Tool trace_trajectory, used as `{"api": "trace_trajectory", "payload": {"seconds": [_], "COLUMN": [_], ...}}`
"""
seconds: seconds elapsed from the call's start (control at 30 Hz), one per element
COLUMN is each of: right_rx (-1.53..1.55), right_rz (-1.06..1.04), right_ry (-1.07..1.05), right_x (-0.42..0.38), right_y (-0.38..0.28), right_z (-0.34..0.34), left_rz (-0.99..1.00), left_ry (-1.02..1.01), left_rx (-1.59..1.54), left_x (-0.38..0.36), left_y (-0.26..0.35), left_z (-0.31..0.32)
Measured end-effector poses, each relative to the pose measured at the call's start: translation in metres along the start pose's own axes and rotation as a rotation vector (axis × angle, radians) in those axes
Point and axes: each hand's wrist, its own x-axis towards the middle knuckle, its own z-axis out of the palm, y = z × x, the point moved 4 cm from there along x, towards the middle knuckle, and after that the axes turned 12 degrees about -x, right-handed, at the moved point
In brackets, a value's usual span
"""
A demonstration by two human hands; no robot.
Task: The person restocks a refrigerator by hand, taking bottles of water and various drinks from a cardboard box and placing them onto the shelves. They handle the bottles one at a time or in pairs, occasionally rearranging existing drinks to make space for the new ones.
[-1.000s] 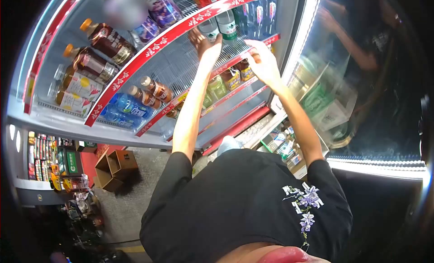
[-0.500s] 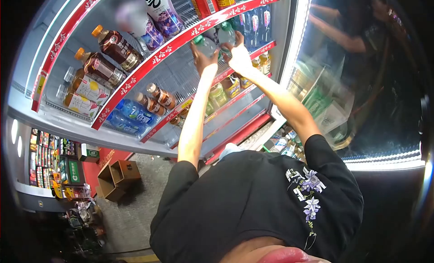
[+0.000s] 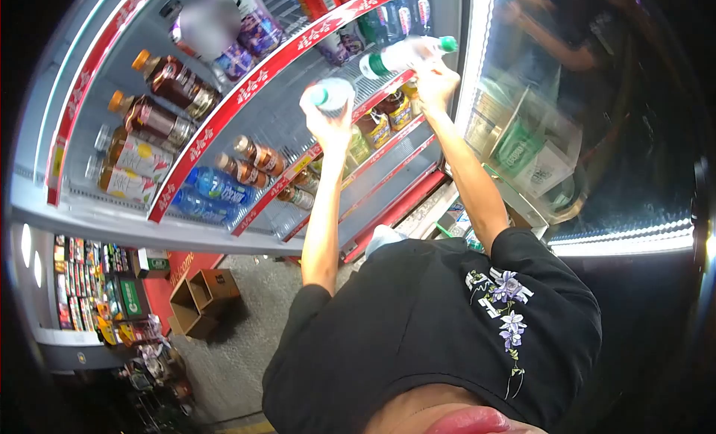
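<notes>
My left hand (image 3: 325, 126) is wrapped round a clear bottle (image 3: 339, 98) whose green cap faces me, in front of the middle shelf. Higher and to the right, my right hand (image 3: 437, 85) grips a second clear bottle (image 3: 399, 57). This one lies tilted nearly sideways, its green cap toward the glass door and its green-marked end over the shelf. Behind it stand several bottles with pink and white labels (image 3: 403, 17). Below my hands are bottles with yellow labels (image 3: 377, 128).
Dark brown bottles with orange caps (image 3: 179, 83) and blue-labelled water bottles (image 3: 220, 186) stand to the left on the fridge shelves. Red shelf strips (image 3: 253, 85) edge each level. The glass door (image 3: 589, 135) is at the right. Cardboard boxes (image 3: 201, 296) sit on the floor.
Both bottles have come forward off the shelf. My right hand has moved up and right, turning its bottle sideways; my left has shifted slightly down and left, its bottle's cap now toward me.
</notes>
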Motion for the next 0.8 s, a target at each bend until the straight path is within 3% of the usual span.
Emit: {"api": "trace_trajectory", "payload": {"seconds": [0.03,0.1,0.17,0.2,0.27,0.3,0.37,0.4,0.47,0.53,0.6,0.63,0.7,0.77,0.8], "right_rx": [0.143,0.151,0.258,0.202,0.691,0.603,0.852,1.061,0.594,0.178,-0.239,-0.562,-0.82,-1.113,-1.095], "right_rz": [-0.075,-0.089,0.228,0.27,0.791,0.879,1.134,1.327,1.382,1.483,1.581,1.502,1.307,0.959,1.017], "right_ry": [0.072,0.165,0.283,0.317,-0.15,-0.135,-0.029,0.018,0.011,-0.024,-0.037,-0.057,-0.148,0.094,0.0], "right_x": [-0.001,-0.006,-0.024,-0.035,-0.067,-0.086,-0.137,-0.167,-0.215,-0.258,-0.302,-0.307,-0.318,-0.334,-0.336], "right_y": [0.003,-0.002,0.004,-0.003,-0.007,-0.005,0.037,0.054,0.091,0.123,0.171,0.166,0.181,0.199,0.201], "right_z": [-0.018,-0.069,-0.13,-0.162,-0.196,-0.22,-0.279,-0.312,-0.383,-0.44,-0.502,-0.509,-0.52,-0.529,-0.529], "left_rz": [-0.085,0.037,0.057,0.05,-0.33,-0.493,-1.138,-1.248,-1.354,-1.669,-1.685,-1.69,-1.701,-1.716,-1.723], "left_ry": [0.018,0.016,-0.006,-0.034,-0.098,-0.178,-0.279,-0.343,-0.433,-0.28,-0.339,-0.374,-0.433,-0.473,-0.487], "left_rx": [0.299,-0.081,-0.253,-0.402,-0.579,-0.646,-0.864,-0.823,-0.795,-0.469,-0.478,-0.487,-0.5,-0.507,-0.51], "left_x": [-0.002,-0.017,-0.04,-0.058,-0.09,-0.102,-0.154,-0.176,-0.201,-0.222,-0.229,-0.233,-0.242,-0.254,-0.259], "left_y": [0.025,0.044,0.043,0.027,0.045,0.051,0.029,0.021,0.021,0.037,0.036,0.035,0.033,0.031,0.03], "left_z": [0.0,0.005,0.006,0.008,0.024,0.032,0.041,0.043,0.052,0.046,0.053,0.059,0.068,0.07,0.07]}}
